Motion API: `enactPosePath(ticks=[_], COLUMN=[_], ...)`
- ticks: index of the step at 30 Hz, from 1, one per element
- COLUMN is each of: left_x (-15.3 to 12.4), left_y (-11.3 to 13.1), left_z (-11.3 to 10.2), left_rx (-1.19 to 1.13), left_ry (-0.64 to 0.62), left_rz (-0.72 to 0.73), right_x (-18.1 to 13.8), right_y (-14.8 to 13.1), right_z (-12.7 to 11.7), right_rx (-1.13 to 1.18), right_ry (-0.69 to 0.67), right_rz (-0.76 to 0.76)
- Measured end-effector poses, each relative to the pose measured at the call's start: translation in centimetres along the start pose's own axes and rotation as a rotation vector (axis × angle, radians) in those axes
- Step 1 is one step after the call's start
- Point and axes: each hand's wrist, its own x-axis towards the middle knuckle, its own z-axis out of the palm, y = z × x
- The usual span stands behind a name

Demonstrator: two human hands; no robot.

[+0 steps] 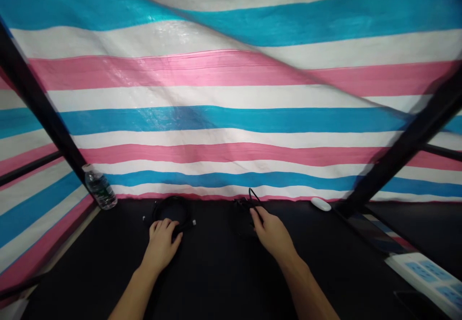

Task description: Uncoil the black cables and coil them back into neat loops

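Two-handed, at a flat black tabletop [224, 272]
Pinching a thin, looped cable [241, 205] with the right hand [271, 231]; resting the left hand [162, 242], loosely spread, on a ring-shaped cable coil [186, 214] with pale plugs [194, 222].

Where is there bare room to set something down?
The table looks bare between the left hand and right hand, and between the right hand and white oval object. It's crowded at the coil by the left hand and the cable in the right.
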Motion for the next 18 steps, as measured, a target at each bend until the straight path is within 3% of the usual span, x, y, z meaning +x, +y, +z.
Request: enactPosePath(ticks=[11,14,18], left_x=[-0.02,0.01,0.04], left_y=[0.15,0.16,0.29], left_z=[-0.19,-0.24,-0.28], left_rx=[-0.005,-0.008,-0.009], left_ry=[-0.012,-0.016,-0.022], left_rz=[0.003,0.005,0.002], right_x=[-0.49,-0.44,-0.08], right_y=[-0.47,-0.76,-0.7], right_z=[0.81,0.75,0.29], right_rx=[-0.025,-0.03,-0.003], right_ry=[-0.239,-0.182,0.004], right_rz=[-0.171,-0.138,0.048])
